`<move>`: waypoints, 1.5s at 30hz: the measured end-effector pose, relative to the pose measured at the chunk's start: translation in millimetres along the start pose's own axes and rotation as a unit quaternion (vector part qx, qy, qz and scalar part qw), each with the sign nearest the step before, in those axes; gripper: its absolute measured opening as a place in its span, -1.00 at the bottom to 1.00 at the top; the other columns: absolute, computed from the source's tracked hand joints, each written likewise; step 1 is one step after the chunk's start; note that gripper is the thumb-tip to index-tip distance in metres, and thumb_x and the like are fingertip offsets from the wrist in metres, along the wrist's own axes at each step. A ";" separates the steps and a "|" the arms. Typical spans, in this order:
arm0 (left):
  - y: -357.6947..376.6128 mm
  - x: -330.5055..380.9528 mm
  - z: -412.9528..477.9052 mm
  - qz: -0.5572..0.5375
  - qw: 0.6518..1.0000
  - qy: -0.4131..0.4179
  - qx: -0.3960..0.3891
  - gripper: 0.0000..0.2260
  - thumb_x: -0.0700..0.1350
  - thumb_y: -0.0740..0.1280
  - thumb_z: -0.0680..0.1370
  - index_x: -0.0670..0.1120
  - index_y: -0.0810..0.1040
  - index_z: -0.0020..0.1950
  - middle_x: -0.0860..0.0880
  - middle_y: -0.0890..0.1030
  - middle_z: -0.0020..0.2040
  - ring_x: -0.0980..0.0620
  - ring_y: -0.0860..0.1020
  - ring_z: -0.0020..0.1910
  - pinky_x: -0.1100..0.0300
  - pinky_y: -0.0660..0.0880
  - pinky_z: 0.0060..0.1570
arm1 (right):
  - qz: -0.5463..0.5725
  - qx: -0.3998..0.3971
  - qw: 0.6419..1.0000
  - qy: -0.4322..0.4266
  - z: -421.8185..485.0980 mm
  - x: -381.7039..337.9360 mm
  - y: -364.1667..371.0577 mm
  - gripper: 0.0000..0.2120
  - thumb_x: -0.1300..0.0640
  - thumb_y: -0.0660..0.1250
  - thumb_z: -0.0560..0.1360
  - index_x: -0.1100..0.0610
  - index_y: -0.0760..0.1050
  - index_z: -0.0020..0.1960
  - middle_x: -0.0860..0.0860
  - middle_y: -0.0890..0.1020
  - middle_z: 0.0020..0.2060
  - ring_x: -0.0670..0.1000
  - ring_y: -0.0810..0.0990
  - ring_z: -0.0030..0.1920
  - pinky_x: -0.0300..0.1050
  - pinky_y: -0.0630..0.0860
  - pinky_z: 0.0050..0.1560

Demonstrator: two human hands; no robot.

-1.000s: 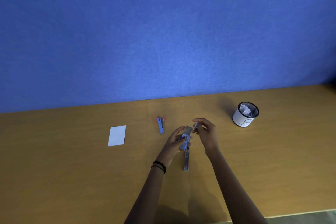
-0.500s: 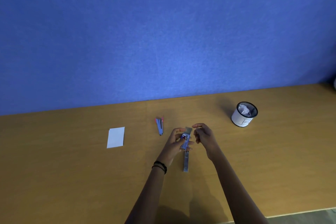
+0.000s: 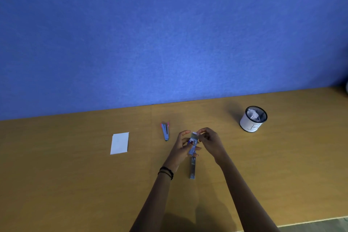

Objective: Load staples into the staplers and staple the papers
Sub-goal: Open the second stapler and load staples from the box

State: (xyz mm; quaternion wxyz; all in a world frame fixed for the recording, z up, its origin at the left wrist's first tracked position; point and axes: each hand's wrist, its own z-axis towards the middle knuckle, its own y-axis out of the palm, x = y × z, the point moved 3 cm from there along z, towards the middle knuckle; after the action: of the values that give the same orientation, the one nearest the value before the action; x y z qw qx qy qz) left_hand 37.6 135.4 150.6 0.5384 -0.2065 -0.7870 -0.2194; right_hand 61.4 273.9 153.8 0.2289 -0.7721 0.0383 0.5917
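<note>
Around the grip of left hand and right hand on the small box: bare desk open to the right, as far as a mesh cup stuffed with paper, well apart. Nearer the body, a long metal strip flat on the desk, its far end under the grip. Left and slightly beyond, a small stapler, near; further left, a white paper, well apart. Beyond everything, a blue wall closing the far edge. Wide free desk either side of the forearms.
</note>
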 end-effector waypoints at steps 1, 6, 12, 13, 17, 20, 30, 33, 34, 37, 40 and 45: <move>0.1 0.1 0.0 0.004 1.000 0.001 0.002 -0.67 -0.22 0.17 0.62 -0.01 0.26 0.37 -0.11 0.50 0.22 0.01 0.66 -0.01 0.21 0.61 -0.13 | -0.008 -0.003 1.000 0.000 0.0 0.2 0.5 -0.93 0.29 0.28 0.50 0.17 0.52 -0.09 0.10 0.58 -0.30 -0.05 0.46 -0.33 -0.28 0.33 -0.35; 0.6 -0.6 -0.8 0.040 0.999 0.013 0.009 -0.71 -0.20 0.14 0.64 -0.08 0.29 0.37 -0.07 0.48 0.26 0.15 0.66 -0.08 0.31 0.57 -0.19 | -0.028 -0.008 1.000 -0.001 0.4 1.8 2.5 -0.92 0.29 0.29 0.49 0.15 0.51 -0.09 0.12 0.59 -0.29 -0.06 0.45 -0.34 -0.38 0.34 -0.41; -0.5 0.2 -1.1 0.070 0.997 0.027 0.019 -0.76 -0.22 0.11 0.65 -0.09 0.30 0.32 0.06 0.51 0.12 0.26 0.63 -0.14 0.34 0.54 -0.20 | -0.047 -0.011 0.999 -0.022 -1.3 -0.4 6.0 -0.92 0.32 0.30 0.49 0.18 0.53 -0.12 -0.02 0.54 -0.34 -0.12 0.43 -0.36 -0.42 0.33 -0.41; -1.0 0.0 -1.0 0.072 0.997 0.029 0.021 -0.77 -0.23 0.10 0.65 -0.09 0.30 0.31 0.07 0.50 0.10 0.29 0.62 -0.15 0.35 0.53 -0.22 | -0.049 -0.009 0.998 -0.027 -2.0 -1.0 6.4 -0.91 0.33 0.29 0.49 0.19 0.53 -0.13 -0.03 0.53 -0.34 -0.13 0.43 -0.36 -0.42 0.34 -0.40; -3.0 -2.6 0.0 0.087 0.995 0.038 0.019 -0.74 -0.25 0.08 0.65 -0.14 0.28 0.34 0.06 0.45 0.15 0.36 0.58 -0.09 0.43 0.51 -0.18 | -0.062 -0.009 0.997 -0.041 -3.1 -4.0 8.8 -0.88 0.35 0.28 0.47 0.19 0.51 -0.19 -0.06 0.52 -0.39 -0.18 0.42 -0.41 -0.44 0.34 -0.40; -3.7 -4.4 2.5 0.102 0.993 0.045 0.026 -0.73 -0.24 0.07 0.65 -0.13 0.31 0.35 0.01 0.39 0.29 0.27 0.46 0.15 0.43 0.44 0.06 | -0.079 -0.032 0.995 -0.045 -4.1 -4.9 12.7 -0.89 0.32 0.32 0.45 0.18 0.50 -0.23 -0.04 0.52 -0.41 -0.24 0.45 -0.46 -0.45 0.33 -0.42; -4.5 -8.9 18.6 0.054 0.996 0.004 0.078 -0.72 -0.24 0.03 0.66 -0.19 0.40 0.31 -0.13 0.47 0.27 -0.01 0.50 0.15 0.20 0.46 0.04 | -0.148 -0.065 0.982 -0.097 -6.3 -1.9 9.6 -0.77 0.16 0.42 0.43 0.06 0.52 0.07 -0.14 0.49 -0.31 -0.23 0.44 -0.39 -0.39 0.36 -0.37; -5.7 -10.9 24.5 0.023 0.996 -0.026 0.087 -0.70 -0.26 0.03 0.65 -0.16 0.39 0.33 -0.15 0.49 0.23 -0.06 0.50 0.14 0.04 0.44 0.13 | -0.237 -0.130 0.955 -0.118 -7.7 1.3 14.2 -0.47 0.13 0.47 0.35 0.07 0.42 0.28 -0.23 0.36 -0.17 -0.20 0.42 -0.19 -0.41 0.36 -0.21; -5.4 -12.5 26.5 0.016 0.996 -0.035 0.083 -0.70 -0.26 0.03 0.65 -0.16 0.39 0.34 -0.15 0.50 0.19 -0.05 0.51 0.09 0.03 0.46 0.10 | -0.261 -0.141 0.947 -0.121 -7.0 3.5 16.4 -0.43 0.14 0.47 0.34 0.08 0.38 0.31 -0.20 0.39 -0.10 -0.14 0.45 -0.10 -0.38 0.38 -0.16; -2.0 -16.6 29.8 0.022 0.997 -0.042 0.061 -0.72 -0.27 0.05 0.65 -0.17 0.38 0.33 -0.08 0.54 0.05 0.05 0.56 -0.07 0.28 0.52 -0.16 | -0.308 -0.120 0.937 -0.111 -2.7 9.0 20.3 -0.43 0.13 0.44 0.36 0.09 0.36 0.33 0.04 0.44 0.07 0.04 0.53 0.04 -0.06 0.53 -0.01; -0.4 -21.6 35.0 0.024 0.998 -0.043 0.050 -0.72 -0.29 0.03 0.64 -0.21 0.38 0.32 -0.09 0.53 0.06 0.12 0.56 -0.08 0.38 0.51 -0.25 | -0.326 -0.112 0.932 -0.110 4.9 15.1 21.7 -0.48 0.10 0.43 0.37 0.10 0.39 0.29 0.07 0.45 0.07 0.07 0.55 -0.01 -0.05 0.51 -0.09; -1.7 -31.4 44.3 0.039 0.996 -0.080 0.030 -0.73 -0.17 0.07 0.66 -0.06 0.34 0.35 -0.01 0.48 0.14 0.10 0.51 0.08 0.23 0.46 0.09 | -0.325 -0.092 0.938 -0.080 22.0 31.5 9.3 -0.48 0.03 0.48 0.36 0.05 0.39 0.25 -0.01 0.43 -0.02 -0.05 0.48 -0.11 -0.14 0.45 -0.19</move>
State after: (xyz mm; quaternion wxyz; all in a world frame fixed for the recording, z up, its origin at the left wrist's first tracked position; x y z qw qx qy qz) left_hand 13.6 156.3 106.6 0.4880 -0.2373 -0.8251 -0.1573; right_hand 48.0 281.1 117.3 0.3391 -0.7101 -0.2877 0.5459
